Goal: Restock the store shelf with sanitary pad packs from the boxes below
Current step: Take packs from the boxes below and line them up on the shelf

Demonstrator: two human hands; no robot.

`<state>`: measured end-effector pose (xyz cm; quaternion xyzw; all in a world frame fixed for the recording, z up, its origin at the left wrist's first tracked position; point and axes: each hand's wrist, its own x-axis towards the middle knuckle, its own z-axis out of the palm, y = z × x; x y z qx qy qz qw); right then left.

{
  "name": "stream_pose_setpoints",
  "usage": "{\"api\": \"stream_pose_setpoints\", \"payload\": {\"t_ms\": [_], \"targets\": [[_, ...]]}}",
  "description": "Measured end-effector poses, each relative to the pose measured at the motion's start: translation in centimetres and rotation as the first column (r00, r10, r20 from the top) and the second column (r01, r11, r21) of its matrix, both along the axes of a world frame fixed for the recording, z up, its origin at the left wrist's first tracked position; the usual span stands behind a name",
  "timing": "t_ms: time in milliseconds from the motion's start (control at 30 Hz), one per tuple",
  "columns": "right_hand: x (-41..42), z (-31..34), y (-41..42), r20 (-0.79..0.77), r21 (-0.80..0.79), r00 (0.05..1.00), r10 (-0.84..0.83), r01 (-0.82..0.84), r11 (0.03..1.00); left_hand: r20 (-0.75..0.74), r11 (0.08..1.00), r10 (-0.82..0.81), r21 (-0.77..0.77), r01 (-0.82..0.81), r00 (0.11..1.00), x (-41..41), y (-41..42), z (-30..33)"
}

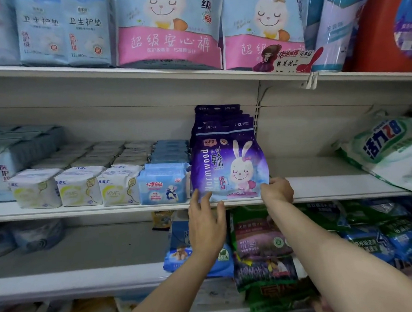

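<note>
A row of purple packs with a white rabbit [227, 161] stands upright on the middle shelf [324, 189], one behind another. My right hand [278, 191] holds the front pack at its lower right corner, fingers curled behind it. My left hand [205, 219] is just below the pack's lower left corner with fingers spread and relaxed, fingertips at or near the pack's edge. To the left of the purple packs sit light blue pad packs [163, 185] and white ABC pad packs [80, 191] in rows.
The upper shelf holds large pink and blue rabbit packs [169, 29]. A white and green detergent bag [395, 152] leans in at the right of the middle shelf. Green and blue bags [262, 239] fill the lower shelf right; its left part is bare grey.
</note>
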<state>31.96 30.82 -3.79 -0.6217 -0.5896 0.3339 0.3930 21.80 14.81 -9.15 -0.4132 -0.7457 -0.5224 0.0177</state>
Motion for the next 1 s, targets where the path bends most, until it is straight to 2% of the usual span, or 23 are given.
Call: {"api": "stream_pose_setpoints", "payload": {"t_ms": [200, 433, 633, 767, 1000], "targets": [[0.0, -0.1, -0.5, -0.029, 0.008, 0.999, -0.021, 0.021, 1.000, -0.005, 0.965, 0.180, 0.197, -0.175, 0.984, -0.8, -1.4, 0.5], [0.0, -0.2, -1.1, -0.045, 0.014, 0.998, -0.044, 0.044, 0.999, 0.076, 0.912, 0.326, 0.236, -0.335, 0.942, -3.9, -3.2, 0.6], [-0.1, 0.5, -1.6, -0.060, 0.016, 0.996, -0.073, 0.074, 0.997, 0.191, 0.912, 0.350, 0.156, -0.381, 0.917, -5.2, -4.1, 1.0], [-0.3, 0.6, -1.5, -0.014, 0.010, 0.998, -0.062, 0.062, 0.998, 0.264, 0.928, 0.291, 0.155, -0.338, 0.920, -5.6, -4.3, 1.5], [-0.2, 0.7, -1.4, -0.018, 0.018, 1.000, -0.017, 0.017, 1.000, 0.253, 0.936, 0.284, 0.138, -0.325, 0.925, -5.2, -4.2, 1.4]]}}
